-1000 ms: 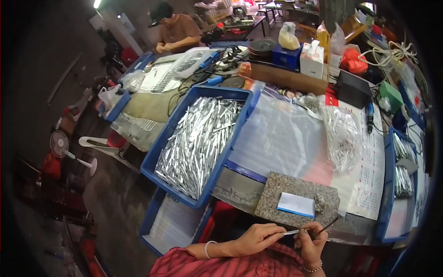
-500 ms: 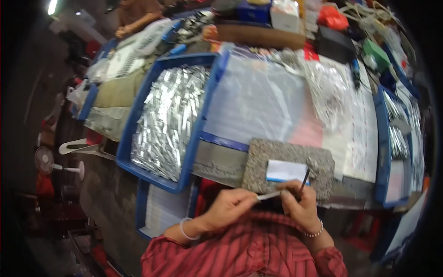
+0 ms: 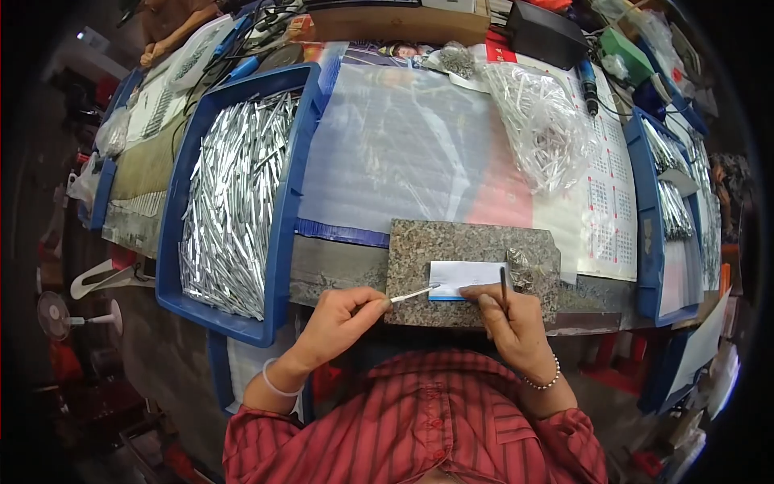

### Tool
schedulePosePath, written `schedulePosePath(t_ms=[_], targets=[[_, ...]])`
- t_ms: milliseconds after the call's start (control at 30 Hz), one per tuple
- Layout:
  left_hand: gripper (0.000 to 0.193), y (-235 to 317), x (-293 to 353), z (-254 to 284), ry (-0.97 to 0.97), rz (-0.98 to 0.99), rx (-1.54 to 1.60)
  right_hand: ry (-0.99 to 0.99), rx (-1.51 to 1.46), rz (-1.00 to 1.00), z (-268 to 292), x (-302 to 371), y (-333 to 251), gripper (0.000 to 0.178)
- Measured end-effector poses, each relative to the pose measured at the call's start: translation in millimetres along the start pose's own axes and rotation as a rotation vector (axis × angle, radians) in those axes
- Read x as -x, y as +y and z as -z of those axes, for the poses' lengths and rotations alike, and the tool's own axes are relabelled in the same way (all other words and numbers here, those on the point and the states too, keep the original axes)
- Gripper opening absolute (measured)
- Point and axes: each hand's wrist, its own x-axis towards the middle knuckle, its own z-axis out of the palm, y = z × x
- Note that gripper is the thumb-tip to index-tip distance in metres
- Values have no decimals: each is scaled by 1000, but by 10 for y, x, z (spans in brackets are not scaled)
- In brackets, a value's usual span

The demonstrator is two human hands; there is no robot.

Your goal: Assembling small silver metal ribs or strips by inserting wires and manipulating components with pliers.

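Observation:
A thin silver metal rod point(image 3: 414, 294) is pinched at its near end by my left hand point(image 3: 339, 324). Its other end points right, over a small white card with a blue edge point(image 3: 456, 273). The card lies on a speckled granite slab point(image 3: 413, 240) in front of me. My right hand point(image 3: 509, 324) is closed, with a slim dark stick-like tool point(image 3: 504, 281) standing up out of its grip. The fingertips of that hand are at the card's lower right part; whether they hold anything more is hidden. Small shiny bits point(image 3: 526, 266) lie beside the card on the slab.
To the left stands a blue tray point(image 3: 280, 242) heaped with silver metal pieces. A clear plastic bag point(image 3: 556, 153) of pale thin parts lies beyond the slab. Another blue tray point(image 3: 650, 242) is at the right. A person's arm point(image 3: 173, 36) shows at far left.
The rod ran between both hands before; now only my left hand has it, and my hands are farther apart. My right fingers have come onto the card. The view has shifted.

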Motion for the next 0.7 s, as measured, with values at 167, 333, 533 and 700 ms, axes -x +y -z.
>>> schedulePosePath(t_ms=[167, 333, 533, 700], targets=[[18, 181, -31, 60, -52, 20, -20, 97, -508, -18, 189, 167, -11, 35], [20, 407, -184, 129, -115, 34, -153, 225, -337, 314, 305, 138, -16, 59], [19, 400, -215, 109, -113, 43, -166, 172, -283, 14, 259, 160, -117, 74], [15, 426, -133, -125, -54, -145, -198, 204, -397, 165, 254, 97, -32, 66]])
